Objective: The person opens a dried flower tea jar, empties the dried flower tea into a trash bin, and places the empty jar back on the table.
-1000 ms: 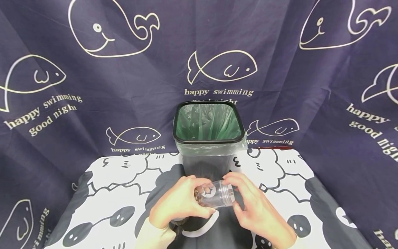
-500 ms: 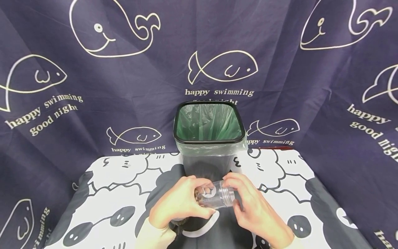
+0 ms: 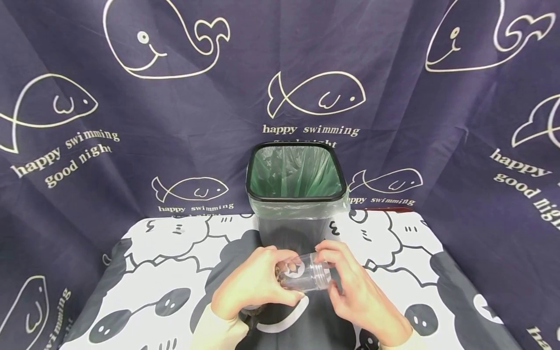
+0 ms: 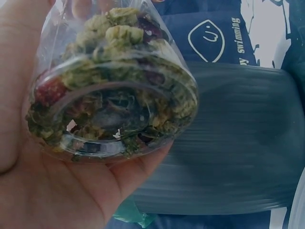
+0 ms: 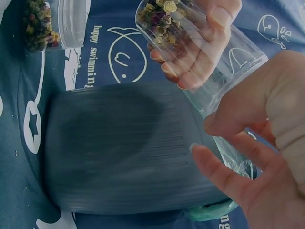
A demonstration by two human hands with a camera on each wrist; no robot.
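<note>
A clear plastic jar (image 3: pixel 302 273) with dried flowers lies tilted on its side in the air, in front of the bin. My left hand (image 3: pixel 258 279) grips its base end, thumb below and fingers over the far side. The flowers (image 4: pixel 119 52) gather at that base, yellow-green with some dark red. At the ringed mouth end, my right hand (image 3: pixel 356 289) holds the jar between thumb and fingers. Whether a separate lid sits there, I cannot tell. A second jar (image 5: pixel 43 26) of dried flowers rests on the cloth, mostly hidden under my left wrist in the head view.
A dark bin (image 3: pixel 290 233) with a green bag liner (image 3: pixel 293 170) stands just beyond my hands. Black-and-white printed cloth (image 3: pixel 175 272) covers the table. Navy fabric (image 3: pixel 197 121) with fish and whale drawings hangs behind and on both sides.
The head view has shifted slightly, so the backdrop sits a little further right. Both hands keep hold of the jar, nearly still.
</note>
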